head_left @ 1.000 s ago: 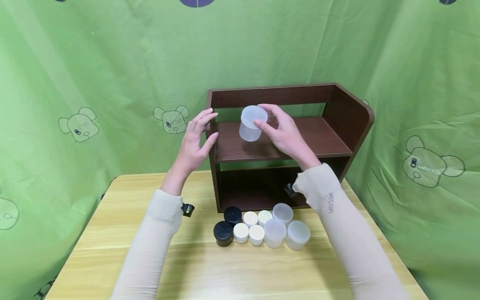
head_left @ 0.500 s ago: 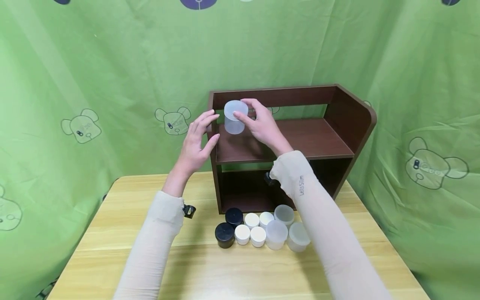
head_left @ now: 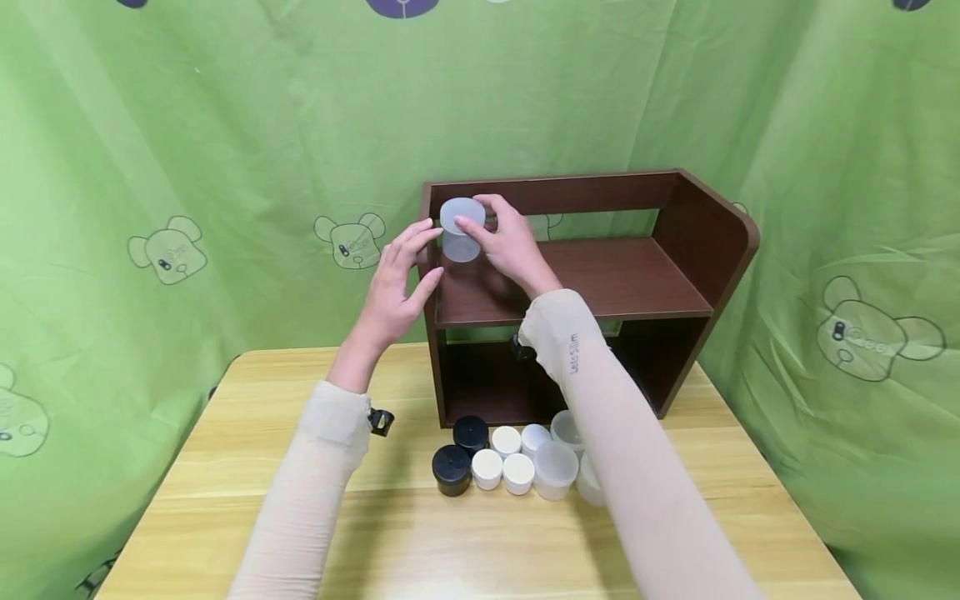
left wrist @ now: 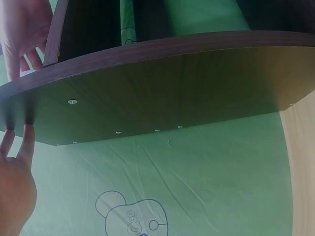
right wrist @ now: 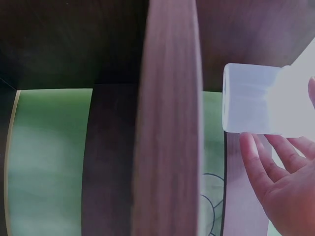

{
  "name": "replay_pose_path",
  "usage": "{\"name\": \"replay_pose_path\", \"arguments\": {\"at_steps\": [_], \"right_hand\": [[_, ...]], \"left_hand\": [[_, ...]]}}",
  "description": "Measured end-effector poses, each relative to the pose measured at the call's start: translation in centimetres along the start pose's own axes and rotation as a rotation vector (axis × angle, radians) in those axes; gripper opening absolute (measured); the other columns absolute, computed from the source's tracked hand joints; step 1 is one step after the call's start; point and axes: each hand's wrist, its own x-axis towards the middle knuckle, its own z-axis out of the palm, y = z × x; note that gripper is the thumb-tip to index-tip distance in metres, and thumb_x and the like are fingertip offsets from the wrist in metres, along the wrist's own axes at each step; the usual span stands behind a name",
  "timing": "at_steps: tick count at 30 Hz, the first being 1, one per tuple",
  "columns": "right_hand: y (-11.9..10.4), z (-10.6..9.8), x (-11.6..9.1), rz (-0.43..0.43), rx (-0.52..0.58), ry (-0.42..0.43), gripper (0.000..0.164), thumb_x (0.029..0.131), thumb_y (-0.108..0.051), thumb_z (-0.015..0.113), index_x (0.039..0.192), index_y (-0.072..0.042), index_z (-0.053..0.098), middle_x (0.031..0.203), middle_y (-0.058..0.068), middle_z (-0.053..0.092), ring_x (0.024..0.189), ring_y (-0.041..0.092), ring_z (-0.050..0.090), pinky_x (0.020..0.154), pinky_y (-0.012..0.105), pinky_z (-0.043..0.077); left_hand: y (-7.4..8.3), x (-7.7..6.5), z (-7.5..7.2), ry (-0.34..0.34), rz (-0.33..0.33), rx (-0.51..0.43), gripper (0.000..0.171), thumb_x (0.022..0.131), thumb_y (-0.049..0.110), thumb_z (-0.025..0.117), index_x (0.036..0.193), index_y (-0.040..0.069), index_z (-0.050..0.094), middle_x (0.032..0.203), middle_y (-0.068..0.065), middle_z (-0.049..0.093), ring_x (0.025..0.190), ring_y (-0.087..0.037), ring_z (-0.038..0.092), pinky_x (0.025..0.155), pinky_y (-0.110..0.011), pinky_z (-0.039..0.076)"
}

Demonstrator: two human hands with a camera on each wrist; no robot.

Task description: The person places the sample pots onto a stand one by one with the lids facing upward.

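Note:
My right hand [head_left: 513, 246] pinches a frosted translucent jar [head_left: 459, 247] with a lid between thumb and fingers. The jar is upright at the left end of the brown wooden rack's [head_left: 577, 275] upper shelf. In the right wrist view a gap shows between the jar's [right wrist: 248, 98] base and the board [right wrist: 167, 123], so it hangs a little above it. My left hand [head_left: 393, 287] is at the outside of the rack's left side panel [left wrist: 177, 83], fingers extended. In the left wrist view its fingertips [left wrist: 28, 130] reach that panel; contact is hard to tell.
In front of the rack, on the wooden table [head_left: 247, 433], stand two black-lidded jars [head_left: 452, 468], several small white jars [head_left: 487, 468] and several frosted jars [head_left: 556, 468]. My right forearm partly covers the frosted ones. A green curtain [head_left: 225, 108] hangs behind.
My right hand has carried the frosted jar leftward over the upper shelf, towards the left side panel. My left hand has stayed at the panel.

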Motion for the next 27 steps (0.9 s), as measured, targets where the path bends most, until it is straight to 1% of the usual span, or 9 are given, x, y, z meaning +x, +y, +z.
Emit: {"name": "replay_pose_path", "arguments": {"at_steps": [7, 18, 23, 27], "right_hand": [[0.4, 0.5, 0.2, 0.037, -0.001, -0.014, 0.062, 0.102, -0.038, 0.066, 0.150, -0.004, 0.046, 0.141, 0.017, 0.060, 0.123, 0.031, 0.066, 0.099, 0.041, 0.057], [0.7, 0.5, 0.4, 0.068, -0.017, -0.022, 0.064, 0.102, -0.038, 0.065, 0.151, -0.003, 0.045, 0.142, 0.018, 0.059, 0.124, 0.032, 0.064, 0.103, 0.043, 0.055], [0.9, 0.9, 0.5, 0.089, -0.034, -0.025, 0.064, 0.102, -0.039, 0.065, 0.152, -0.004, 0.045, 0.144, 0.017, 0.058, 0.125, 0.031, 0.064, 0.104, 0.042, 0.054], [0.9, 1.1, 0.6, 0.093, -0.055, -0.039, 0.063, 0.103, -0.040, 0.064, 0.152, -0.005, 0.044, 0.146, 0.016, 0.056, 0.126, 0.030, 0.062, 0.104, 0.042, 0.054]], "left_hand": [[0.1, -0.1, 0.0, -0.001, -0.008, -0.006, 0.050, 0.104, 0.025, 0.058, 0.152, 0.020, 0.047, 0.164, 0.000, 0.039, 0.141, -0.027, 0.042, 0.116, -0.049, 0.039], [0.2, 0.1, 0.1, 0.004, 0.001, -0.011, 0.050, 0.103, 0.024, 0.058, 0.152, 0.019, 0.047, 0.164, -0.001, 0.040, 0.140, -0.028, 0.043, 0.115, -0.049, 0.039], [0.2, 0.0, 0.0, -0.004, -0.003, -0.007, 0.050, 0.103, 0.026, 0.058, 0.152, 0.019, 0.047, 0.164, -0.001, 0.040, 0.140, -0.028, 0.043, 0.116, -0.049, 0.039], [0.1, -0.2, -0.1, 0.002, 0.001, -0.011, 0.050, 0.103, 0.027, 0.057, 0.152, 0.019, 0.047, 0.164, -0.002, 0.039, 0.140, -0.028, 0.042, 0.115, -0.049, 0.040]]}}
